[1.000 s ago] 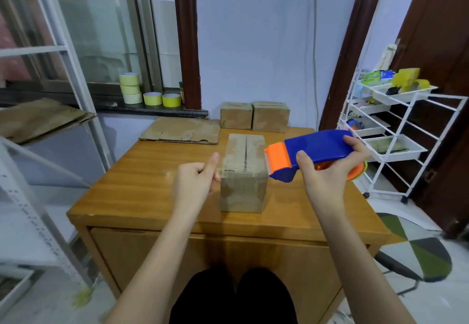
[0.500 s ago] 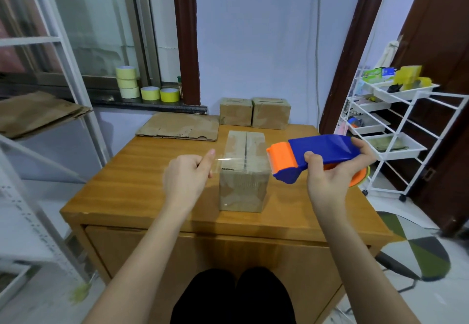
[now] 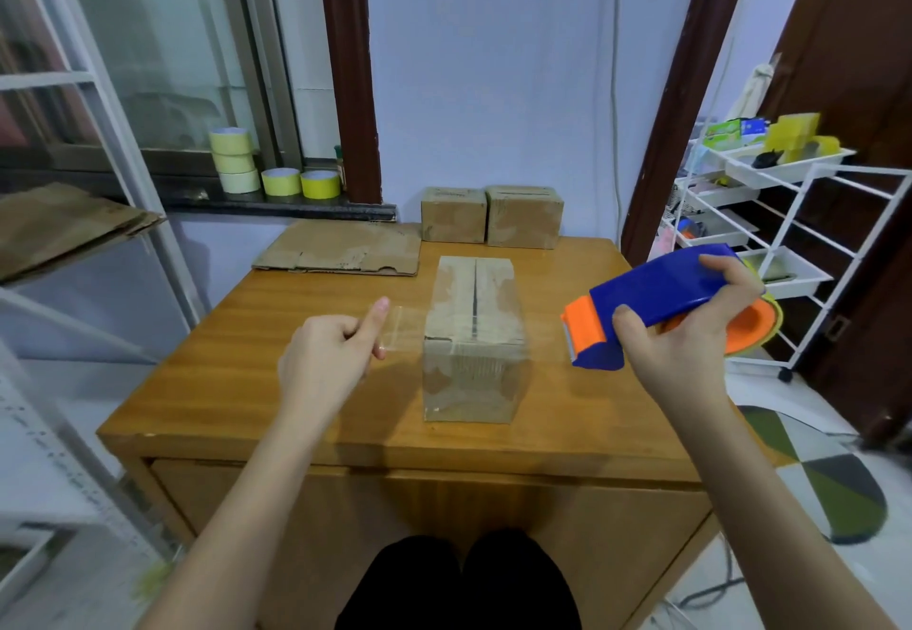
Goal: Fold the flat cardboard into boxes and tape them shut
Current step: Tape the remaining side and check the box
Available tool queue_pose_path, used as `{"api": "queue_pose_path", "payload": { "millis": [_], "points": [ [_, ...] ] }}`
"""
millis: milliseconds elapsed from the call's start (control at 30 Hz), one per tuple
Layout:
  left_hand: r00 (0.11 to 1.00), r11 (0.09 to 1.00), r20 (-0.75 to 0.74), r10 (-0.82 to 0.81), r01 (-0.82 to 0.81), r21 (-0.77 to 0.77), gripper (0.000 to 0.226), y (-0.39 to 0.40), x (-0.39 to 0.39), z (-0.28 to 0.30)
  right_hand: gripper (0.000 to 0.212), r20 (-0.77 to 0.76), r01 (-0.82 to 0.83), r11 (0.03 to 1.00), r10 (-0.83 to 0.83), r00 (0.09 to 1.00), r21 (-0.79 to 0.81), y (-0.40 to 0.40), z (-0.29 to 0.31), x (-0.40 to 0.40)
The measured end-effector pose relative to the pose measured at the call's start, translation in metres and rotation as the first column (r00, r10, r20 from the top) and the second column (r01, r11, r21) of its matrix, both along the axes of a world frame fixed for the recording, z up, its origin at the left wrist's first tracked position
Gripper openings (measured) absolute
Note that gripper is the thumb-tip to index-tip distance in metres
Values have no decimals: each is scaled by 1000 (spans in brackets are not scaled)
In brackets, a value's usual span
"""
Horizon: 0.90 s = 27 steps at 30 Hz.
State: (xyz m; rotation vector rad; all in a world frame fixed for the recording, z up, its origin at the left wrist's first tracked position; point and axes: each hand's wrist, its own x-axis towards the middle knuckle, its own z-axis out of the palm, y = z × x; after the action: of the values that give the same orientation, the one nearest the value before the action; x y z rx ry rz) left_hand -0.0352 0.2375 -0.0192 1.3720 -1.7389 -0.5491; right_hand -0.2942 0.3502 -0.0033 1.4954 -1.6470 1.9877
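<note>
**Head view: tape strip stretched across the box**

The box (image 3: 474, 338) stands at frame centre on the table (image 3: 237, 382). Left hand (image 3: 328, 365), left of the box, pinches the free end of the clear tape (image 3: 402, 328) between thumb and forefinger to keep it taut. Right hand (image 3: 686, 338), at centre right, has its fingers clamped round the tape dispenser (image 3: 656, 298), held clear of the box, judged ready for laying the strip across the top seam.
</note>
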Motion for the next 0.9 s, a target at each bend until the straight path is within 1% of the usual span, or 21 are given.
{"api": "queue_pose_path", "payload": {
  "millis": [100, 200, 367, 467, 567, 733, 800, 900],
  "points": [
    [1000, 999, 6, 21, -21, 26, 66, -3, 0, 2, 69, -15, 7, 999, -6, 1000, 43, -1, 1, 0],
    [999, 999, 37, 37, -37, 13, 64, -7, -1, 0, 67, -50, 21, 996, -17, 999, 85, -1, 3, 0],
    [999, 999, 21, 34, -35, 36, 61, -11, -3, -5, 68, -78, 47, 987, -36, 996, 154, -2, 6, 1],
    [1000, 997, -11, 25, -24, 79, 61, -14, -3, -11, 68, -89, 40, 983, -25, 996, 176, -6, 3, -1],
    [997, 991, -70, -9, 18, 134, 61, -18, -5, -23, 68, -79, 37, 977, -21, 997, 210, -10, -6, -2],
    [956, 950, -284, -72, 152, 271, 56, -17, -17, -39, 64, -44, 37, 976, -28, 999, 214, -15, -21, 4],
    [940, 926, -331, -81, 194, 325, 54, -12, -23, -45, 63, -68, 45, 976, -32, 997, 212, -17, -23, 8],
    [926, 912, -369, -72, 211, 351, 54, -8, -31, -51, 64, -82, 51, 974, -34, 996, 223, -21, -26, 12]
  ]
}}
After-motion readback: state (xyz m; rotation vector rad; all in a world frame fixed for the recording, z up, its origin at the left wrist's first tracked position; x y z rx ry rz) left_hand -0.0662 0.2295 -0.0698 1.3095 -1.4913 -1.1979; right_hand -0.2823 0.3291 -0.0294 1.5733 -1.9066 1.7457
